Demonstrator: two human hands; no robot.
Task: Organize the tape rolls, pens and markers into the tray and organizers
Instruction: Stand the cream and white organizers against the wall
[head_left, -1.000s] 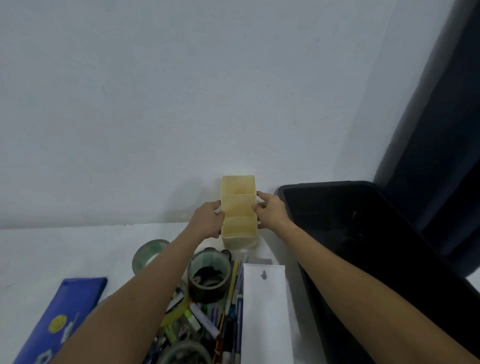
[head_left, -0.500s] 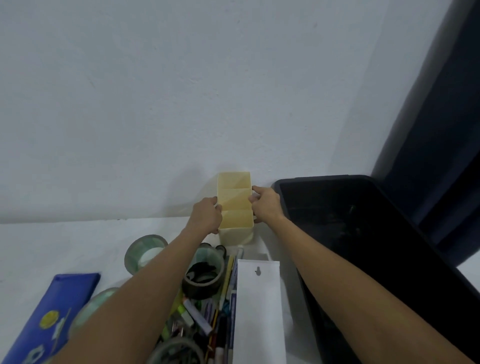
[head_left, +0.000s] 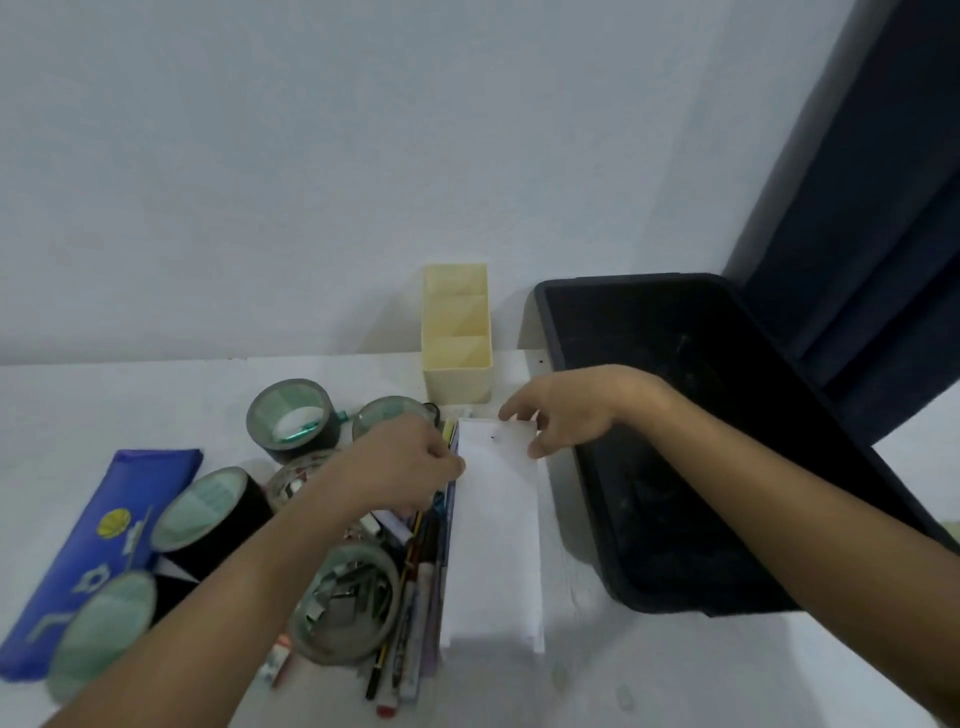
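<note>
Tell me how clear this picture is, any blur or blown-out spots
Head view: soft all over, with the left hand smeared by motion; the white box is blown out, its near end fading into the table; the black tray interior is too dark for detail.
</note>
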